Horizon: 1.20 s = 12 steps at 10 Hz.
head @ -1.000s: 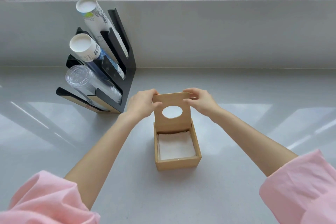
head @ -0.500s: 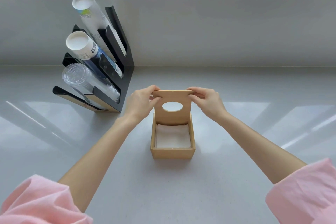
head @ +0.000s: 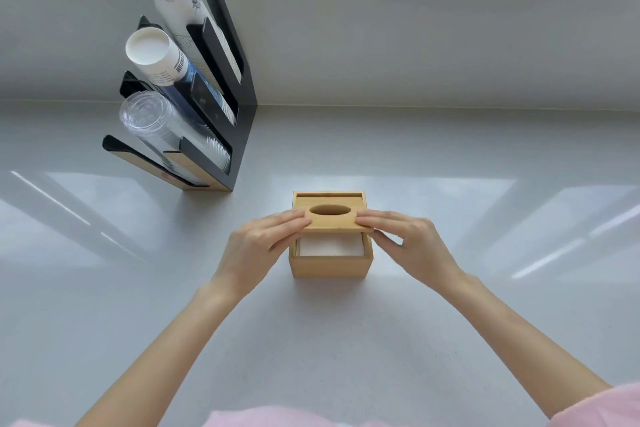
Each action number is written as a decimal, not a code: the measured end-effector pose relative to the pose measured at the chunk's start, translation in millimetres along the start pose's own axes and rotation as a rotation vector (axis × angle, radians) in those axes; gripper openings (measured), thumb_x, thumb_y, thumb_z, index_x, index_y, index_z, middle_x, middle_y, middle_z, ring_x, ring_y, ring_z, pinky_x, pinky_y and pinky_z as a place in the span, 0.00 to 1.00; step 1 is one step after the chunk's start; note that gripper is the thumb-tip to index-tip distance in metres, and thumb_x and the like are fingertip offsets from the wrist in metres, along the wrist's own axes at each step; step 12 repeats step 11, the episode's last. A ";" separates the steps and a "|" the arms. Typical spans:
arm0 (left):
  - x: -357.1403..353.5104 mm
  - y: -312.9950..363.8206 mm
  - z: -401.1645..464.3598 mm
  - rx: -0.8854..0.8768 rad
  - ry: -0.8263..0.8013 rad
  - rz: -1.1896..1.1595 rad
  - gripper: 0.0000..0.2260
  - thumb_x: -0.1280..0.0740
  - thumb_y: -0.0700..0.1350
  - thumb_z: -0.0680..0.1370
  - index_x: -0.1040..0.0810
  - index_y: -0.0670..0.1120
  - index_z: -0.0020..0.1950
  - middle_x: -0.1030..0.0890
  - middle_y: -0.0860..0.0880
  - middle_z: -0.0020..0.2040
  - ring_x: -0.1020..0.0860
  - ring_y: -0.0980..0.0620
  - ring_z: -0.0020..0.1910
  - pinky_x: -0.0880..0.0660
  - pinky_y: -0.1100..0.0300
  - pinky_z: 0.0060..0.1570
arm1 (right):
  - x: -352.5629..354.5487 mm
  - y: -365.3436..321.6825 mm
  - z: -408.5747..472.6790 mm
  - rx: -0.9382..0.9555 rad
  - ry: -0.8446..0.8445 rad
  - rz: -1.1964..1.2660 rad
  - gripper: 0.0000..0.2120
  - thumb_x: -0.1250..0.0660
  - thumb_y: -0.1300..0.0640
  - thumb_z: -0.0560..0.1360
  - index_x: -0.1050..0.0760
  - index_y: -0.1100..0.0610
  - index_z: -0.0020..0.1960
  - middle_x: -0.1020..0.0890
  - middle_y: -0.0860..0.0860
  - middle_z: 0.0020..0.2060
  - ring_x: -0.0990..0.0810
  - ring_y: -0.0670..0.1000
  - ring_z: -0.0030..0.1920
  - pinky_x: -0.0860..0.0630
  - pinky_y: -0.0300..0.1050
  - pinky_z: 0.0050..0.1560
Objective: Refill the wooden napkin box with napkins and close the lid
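Observation:
A square wooden napkin box (head: 330,265) stands on the grey counter in front of me. White napkins (head: 329,246) fill it and show through the gap at the front. Its wooden lid (head: 332,222), with an oval hole, is tipped down and lies almost flat over the box, its front edge still raised a little. My left hand (head: 259,246) pinches the lid's left edge. On the opposite edge my right hand (head: 410,244) holds it the same way.
A black cup holder (head: 232,135) stands at the back left, with two stacks of paper cups (head: 156,55) and a stack of clear plastic cups (head: 152,121). A low grey wall (head: 415,38) runs behind the counter.
The lid stood upright at the box's back edge; both hands have swung it forward and down over the napkins. The view has tilted lower.

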<state>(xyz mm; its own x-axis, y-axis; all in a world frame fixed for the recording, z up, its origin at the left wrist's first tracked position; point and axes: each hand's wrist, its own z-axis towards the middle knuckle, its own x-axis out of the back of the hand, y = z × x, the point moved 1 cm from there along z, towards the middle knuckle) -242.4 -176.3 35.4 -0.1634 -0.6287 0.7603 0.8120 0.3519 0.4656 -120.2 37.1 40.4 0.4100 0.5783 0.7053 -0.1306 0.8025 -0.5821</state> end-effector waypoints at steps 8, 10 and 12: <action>-29.2 -14.3 -29.0 -0.089 -0.020 0.132 0.22 0.50 0.53 0.81 0.19 0.46 0.55 0.18 0.49 0.58 0.28 0.57 0.61 0.30 0.63 0.53 | -31.3 10.0 -36.0 -0.039 -0.044 -0.069 0.16 0.42 0.54 0.75 0.20 0.54 0.57 0.19 0.48 0.58 0.23 0.46 0.62 0.27 0.41 0.60; -26.3 -8.4 -22.3 -0.156 -0.034 0.156 0.19 0.49 0.54 0.80 0.24 0.47 0.58 0.20 0.48 0.60 0.30 0.53 0.64 0.34 0.59 0.60 | -21.2 -3.4 -27.8 -0.090 -0.064 -0.108 0.21 0.45 0.46 0.74 0.20 0.51 0.57 0.19 0.46 0.59 0.29 0.40 0.63 0.27 0.39 0.61; -25.2 -6.1 -18.6 -0.120 -0.045 0.195 0.18 0.47 0.54 0.79 0.28 0.47 0.62 0.22 0.47 0.64 0.32 0.51 0.66 0.37 0.57 0.62 | -18.4 -6.9 -23.3 -0.121 -0.128 -0.143 0.25 0.48 0.43 0.73 0.25 0.50 0.63 0.24 0.47 0.65 0.33 0.41 0.67 0.37 0.38 0.68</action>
